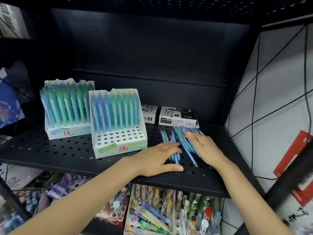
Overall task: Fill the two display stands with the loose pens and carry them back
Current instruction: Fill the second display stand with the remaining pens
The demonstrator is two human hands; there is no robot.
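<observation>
Two hands down flat on the black perforated shelf, bracketing the loose pens from either side. Left hand just left of the heap, fingers straight and spread, tips lying on the nearest pens, thumb stretched along the shelf toward the front edge; gripping nothing. Right hand laid over the right half of the pile, fingers likewise extended and resting on the barrels, nothing pinched or curled round. Pens themselves lying roughly parallel, long axes running from front edge toward the back wall with a slight fan (tips of a few poking out beyond the right wrist toward the viewer). Both hands equally close, so a sideways squeeze looks the likely way to gather them into a bundle. Nearer stand just left of the left hand, back rows filled, several front rows of holes open. Farther stand behind and left of it, seemingly fuller. Marker boxes right behind the pile, close enough to get nudged.
</observation>
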